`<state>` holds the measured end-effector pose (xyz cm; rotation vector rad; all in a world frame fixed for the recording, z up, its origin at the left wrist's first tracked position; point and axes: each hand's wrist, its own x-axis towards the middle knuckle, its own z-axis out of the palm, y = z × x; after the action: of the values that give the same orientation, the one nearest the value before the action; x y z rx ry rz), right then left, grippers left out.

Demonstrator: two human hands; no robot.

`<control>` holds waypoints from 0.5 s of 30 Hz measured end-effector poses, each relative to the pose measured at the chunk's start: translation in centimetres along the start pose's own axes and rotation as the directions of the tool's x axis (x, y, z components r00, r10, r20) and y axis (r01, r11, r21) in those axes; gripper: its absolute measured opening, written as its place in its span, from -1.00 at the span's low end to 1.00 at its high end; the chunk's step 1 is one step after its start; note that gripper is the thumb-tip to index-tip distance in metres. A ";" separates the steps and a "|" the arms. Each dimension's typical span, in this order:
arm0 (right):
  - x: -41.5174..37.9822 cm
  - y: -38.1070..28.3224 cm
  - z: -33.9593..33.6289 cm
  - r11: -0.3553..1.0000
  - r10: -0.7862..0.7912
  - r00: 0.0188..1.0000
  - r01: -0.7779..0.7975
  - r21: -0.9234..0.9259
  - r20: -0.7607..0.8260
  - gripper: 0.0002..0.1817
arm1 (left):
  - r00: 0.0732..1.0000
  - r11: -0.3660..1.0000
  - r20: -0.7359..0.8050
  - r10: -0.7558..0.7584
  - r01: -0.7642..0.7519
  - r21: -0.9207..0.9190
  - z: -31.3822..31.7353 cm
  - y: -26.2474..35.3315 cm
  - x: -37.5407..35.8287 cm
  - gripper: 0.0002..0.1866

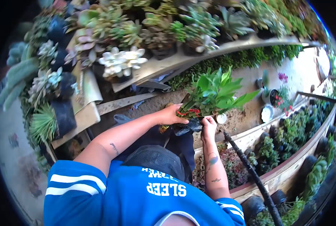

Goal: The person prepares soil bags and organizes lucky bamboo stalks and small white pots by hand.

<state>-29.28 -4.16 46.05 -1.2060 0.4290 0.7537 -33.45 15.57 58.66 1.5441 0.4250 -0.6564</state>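
A leafy green plant bundle (217, 88) lies at the centre, its stems pointing down and left, with a red tie (190, 112) round them. My left hand (170, 115) is closed round the stems from the left, the thumb over the front. Black plastic (187, 127) lies under the stem ends, between my hands. On the right, my right hand (208, 125) has its fingers pinched together at the edge of the stems and plastic; what it pinches is too small to tell.
Potted succulents (122, 62) crowd a curved bench (149, 73) ahead and at the left. A black pole (251, 171) slants across the right side, beside a planted bed (266, 150). A white pot (267, 113) and flowering plants (284, 101) stand at the right.
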 end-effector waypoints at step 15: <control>3.7 -1.9 7.2 0.364 0.302 0.720 0.518 -0.774 0.625 -0.61 | 0.763 0.978 -0.617 0.194 -0.199 0.061 -2.0 -8.1 -10.9 -0.57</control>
<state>-26.01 3.38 47.23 -1.8438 -0.9333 1.3324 -46.61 19.58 59.28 1.7517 0.7439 0.0481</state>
